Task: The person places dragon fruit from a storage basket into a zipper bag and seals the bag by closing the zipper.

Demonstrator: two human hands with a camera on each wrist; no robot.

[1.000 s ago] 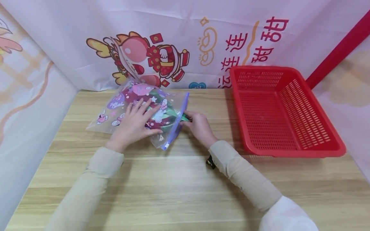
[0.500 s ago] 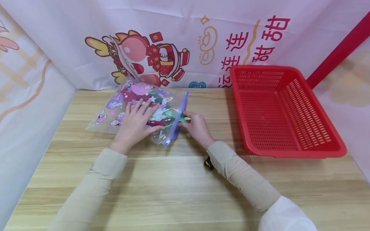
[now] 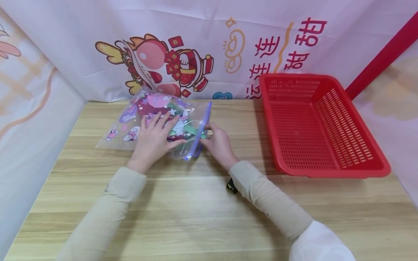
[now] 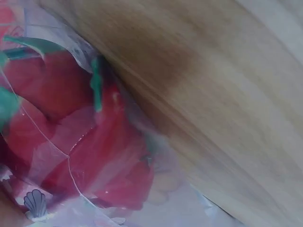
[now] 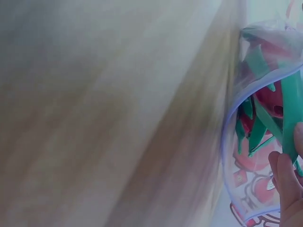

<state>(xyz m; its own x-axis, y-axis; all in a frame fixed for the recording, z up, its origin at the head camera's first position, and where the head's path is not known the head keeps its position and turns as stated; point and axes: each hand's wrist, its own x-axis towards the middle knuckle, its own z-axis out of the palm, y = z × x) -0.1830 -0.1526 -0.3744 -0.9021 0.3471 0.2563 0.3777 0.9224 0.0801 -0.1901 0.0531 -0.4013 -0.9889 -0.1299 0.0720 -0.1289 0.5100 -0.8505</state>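
A clear zip bag [image 3: 114, 143] with pink cartoon prints and a purple zip edge [image 3: 202, 127] lies at the back left of the table. Inside is a red dragon fruit [image 4: 102, 163] with green leafy tips, partly covered by prints and glare. My left hand [image 3: 151, 139] rests on the bag with its fingers spread, pressing over the fruit. At the bag's mouth, which gapes in the right wrist view, my right hand [image 3: 218, 143] pinches a long green leaf [image 5: 290, 113] of the fruit between thumb and fingers.
A red plastic basket [image 3: 274, 134] with perforated walls stands to the right of the bag. Behind the wooden table [image 3: 183, 214] hangs a printed cloth [image 3: 235, 43], and more cloth closes off the left side.
My right hand has shifted slightly left and down, and the bag's zip edge has drawn in toward the left. My left hand stays on the bag, its wrist a little further right.
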